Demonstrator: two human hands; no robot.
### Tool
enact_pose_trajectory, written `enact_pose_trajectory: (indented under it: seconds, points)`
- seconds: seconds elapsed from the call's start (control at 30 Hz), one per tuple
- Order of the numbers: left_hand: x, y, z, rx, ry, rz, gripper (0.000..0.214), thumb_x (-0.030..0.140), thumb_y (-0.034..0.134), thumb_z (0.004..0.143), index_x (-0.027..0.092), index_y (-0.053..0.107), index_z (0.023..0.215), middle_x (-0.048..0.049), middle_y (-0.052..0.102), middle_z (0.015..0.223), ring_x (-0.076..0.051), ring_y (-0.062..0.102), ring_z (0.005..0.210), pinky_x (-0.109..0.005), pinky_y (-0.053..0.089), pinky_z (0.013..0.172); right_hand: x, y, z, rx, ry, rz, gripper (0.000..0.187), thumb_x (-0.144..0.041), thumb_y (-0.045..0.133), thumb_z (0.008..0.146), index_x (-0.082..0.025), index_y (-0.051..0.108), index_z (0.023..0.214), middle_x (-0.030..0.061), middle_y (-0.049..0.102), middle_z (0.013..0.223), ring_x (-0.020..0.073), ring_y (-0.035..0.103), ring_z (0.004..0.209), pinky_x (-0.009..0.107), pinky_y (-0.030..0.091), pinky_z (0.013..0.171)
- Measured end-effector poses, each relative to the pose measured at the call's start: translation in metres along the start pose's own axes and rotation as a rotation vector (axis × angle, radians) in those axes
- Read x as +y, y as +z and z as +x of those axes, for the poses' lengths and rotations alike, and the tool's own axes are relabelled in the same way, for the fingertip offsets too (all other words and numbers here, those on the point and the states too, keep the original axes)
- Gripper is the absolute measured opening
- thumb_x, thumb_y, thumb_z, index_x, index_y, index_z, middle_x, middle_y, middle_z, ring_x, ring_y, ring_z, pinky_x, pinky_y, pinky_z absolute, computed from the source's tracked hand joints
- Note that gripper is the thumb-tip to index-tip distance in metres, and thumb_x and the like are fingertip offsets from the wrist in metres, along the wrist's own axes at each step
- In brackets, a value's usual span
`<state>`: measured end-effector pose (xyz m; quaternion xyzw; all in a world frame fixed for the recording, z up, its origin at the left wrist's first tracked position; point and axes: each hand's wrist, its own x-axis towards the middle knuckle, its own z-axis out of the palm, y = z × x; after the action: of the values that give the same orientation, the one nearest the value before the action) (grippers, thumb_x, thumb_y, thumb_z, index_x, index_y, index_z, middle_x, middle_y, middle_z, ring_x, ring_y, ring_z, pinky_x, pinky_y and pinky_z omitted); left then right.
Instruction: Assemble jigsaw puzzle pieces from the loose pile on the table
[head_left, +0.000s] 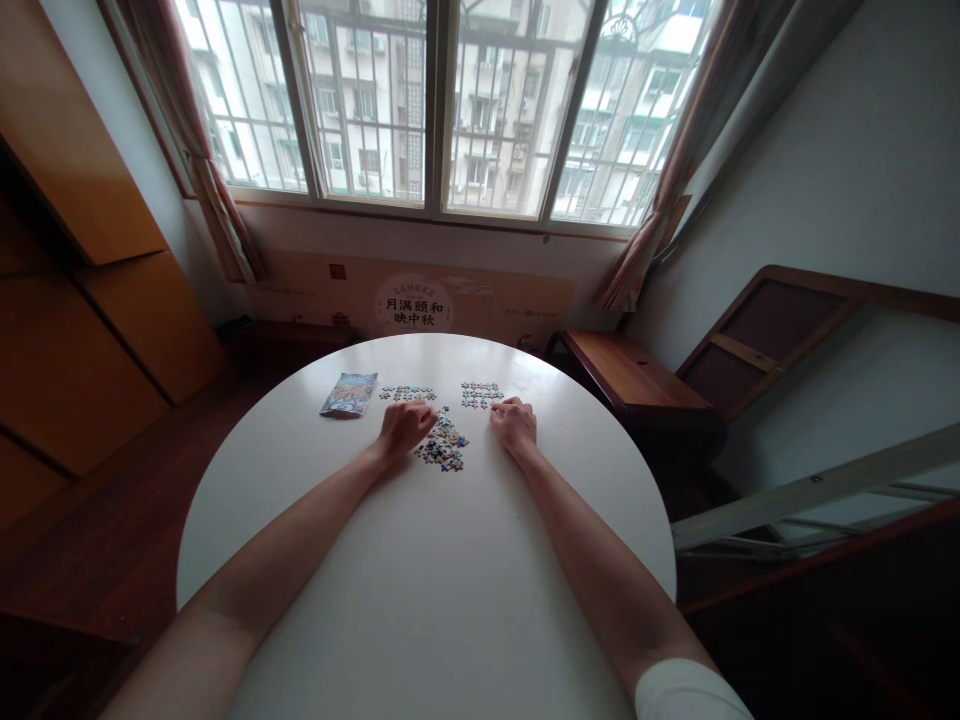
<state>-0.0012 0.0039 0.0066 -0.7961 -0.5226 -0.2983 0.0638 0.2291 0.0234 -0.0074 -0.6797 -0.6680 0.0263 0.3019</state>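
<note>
A loose heap of small jigsaw puzzle pieces (444,446) lies between my hands on the white table. My left hand (406,424) is at the heap's upper left, fingers curled together; what they pinch, if anything, is too small to make out. Just beyond it, more pieces (409,393) are laid out in rows. On the right, my right hand (514,424) has its fingers closed at the near right corner of a second group of pieces in rows (481,394). Its fingertips touch or nearly touch a piece there; I cannot tell whether it is held.
A colourful printed sheet or packet (349,395) lies left of the rows. The round white table (315,600) fills the middle of the view. Beyond its right edge stands a wooden bench or low table (615,370), with a wooden-framed panel (772,330) against the wall.
</note>
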Motion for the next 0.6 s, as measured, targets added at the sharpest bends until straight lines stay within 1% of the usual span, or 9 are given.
enact_pose_trajectory:
  seconds: [0.17, 0.3, 0.47, 0.6]
  points:
    - [-0.0001, 0.0005, 0.0000, 0.005, 0.017, -0.005, 0.046, 0.033, 0.033, 0.087, 0.015, 0.059, 0.054, -0.0028, 0.057, 0.059, -0.011, 0.045, 0.053, -0.022, 0.027, 0.054, 0.0013, 0.0012, 0.0014, -0.024, -0.058, 0.017, 0.022, -0.025, 0.050, 0.081, -0.024, 0.071, 0.086, 0.0037, 0.062, 0.106, 0.0235, 0.047, 0.097, 0.034, 0.038, 0.082]
    - [0.0012, -0.0007, -0.0004, -0.013, 0.020, 0.005, 0.045, 0.033, 0.033, 0.087, 0.016, 0.059, 0.054, -0.0032, 0.058, 0.061, -0.011, 0.047, 0.055, -0.022, 0.027, 0.054, 0.0002, 0.0004, 0.0015, -0.042, -0.055, 0.013, 0.023, -0.025, 0.049, 0.081, -0.024, 0.071, 0.087, 0.0027, 0.061, 0.109, 0.0246, 0.046, 0.099, 0.035, 0.037, 0.082]
    - [0.0018, -0.0011, -0.0004, 0.002, 0.031, 0.008, 0.044, 0.032, 0.035, 0.086, 0.015, 0.058, 0.053, -0.0030, 0.059, 0.061, -0.010, 0.047, 0.055, -0.023, 0.026, 0.054, -0.0024, -0.0019, 0.0003, -0.062, -0.040, -0.010, 0.024, -0.028, 0.049, 0.082, -0.023, 0.070, 0.093, 0.0047, 0.060, 0.112, 0.0253, 0.046, 0.099, 0.035, 0.037, 0.082]
    - [0.0007, 0.0006, -0.0004, 0.011, 0.031, 0.013, 0.043, 0.031, 0.036, 0.085, 0.015, 0.058, 0.052, -0.0025, 0.058, 0.060, -0.011, 0.047, 0.055, -0.023, 0.026, 0.053, -0.0043, -0.0032, -0.0002, -0.086, -0.029, -0.042, 0.027, -0.030, 0.046, 0.084, -0.024, 0.068, 0.097, 0.0037, 0.058, 0.115, 0.0250, 0.044, 0.100, 0.034, 0.036, 0.083]
